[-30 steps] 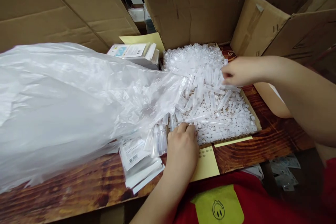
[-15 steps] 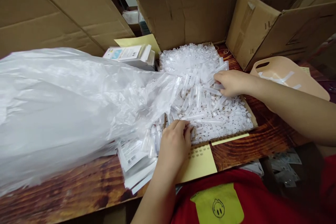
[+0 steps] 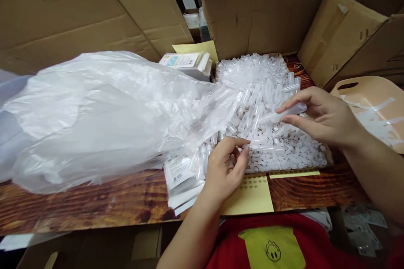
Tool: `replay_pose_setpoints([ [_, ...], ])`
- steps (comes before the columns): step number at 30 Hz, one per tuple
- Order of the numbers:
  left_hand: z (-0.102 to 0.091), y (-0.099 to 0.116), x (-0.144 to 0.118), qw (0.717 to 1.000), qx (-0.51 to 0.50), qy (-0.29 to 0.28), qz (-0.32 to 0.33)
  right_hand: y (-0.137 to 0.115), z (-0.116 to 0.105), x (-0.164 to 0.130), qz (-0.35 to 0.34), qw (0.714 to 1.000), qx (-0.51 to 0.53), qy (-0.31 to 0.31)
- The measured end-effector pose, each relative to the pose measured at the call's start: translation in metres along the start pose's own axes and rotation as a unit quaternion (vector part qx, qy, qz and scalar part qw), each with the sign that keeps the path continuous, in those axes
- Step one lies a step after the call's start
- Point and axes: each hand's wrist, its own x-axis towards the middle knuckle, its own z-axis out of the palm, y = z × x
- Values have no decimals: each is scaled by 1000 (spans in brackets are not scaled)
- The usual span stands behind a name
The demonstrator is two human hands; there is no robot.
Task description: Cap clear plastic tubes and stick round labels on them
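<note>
A translucent tube [image 3: 295, 109] lies slantwise between thumb and forefinger of the right hand [image 3: 333, 119], which are slightly parted and have hold of it, above the shallow tray [image 3: 330, 162] of small plastic pieces. The left hand [image 3: 224, 166] curls, thumb and forefinger nearly meeting at a slender stick's [image 3: 268, 148] left end; whether they grip it, I cannot tell. Leftward spreads a plastic bag [image 3: 120, 109].
</note>
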Motion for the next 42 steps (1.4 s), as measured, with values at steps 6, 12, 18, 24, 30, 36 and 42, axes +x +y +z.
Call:
replay_pose_setpoints([
  [6, 7, 4, 0, 902, -393, 60, -169, -26, 35, -21, -11, 962, 269, 43],
  [12, 11, 29, 1, 663, -656, 19, -360, -34, 50, -38, -180, 966, 184, 34],
  [18, 21, 33, -1, 579, -713, 12, -395, -31, 53, -40, -309, 950, -6, 34],
  [24, 26, 23, 0, 760, -572, 80, -297, -26, 53, -44, -396, 915, -81, -6],
  [30, 26, 15, -2, 845, -455, 124, -254, -27, 50, -43, -397, 914, -77, -20],
  [36, 42, 21, -2, 830, -448, 208, -260, -27, 59, -45, -422, 889, -176, 32],
  [42, 55, 32, -11, 822, -460, 259, -214, -34, 76, -58, -402, 891, -182, 107],
])
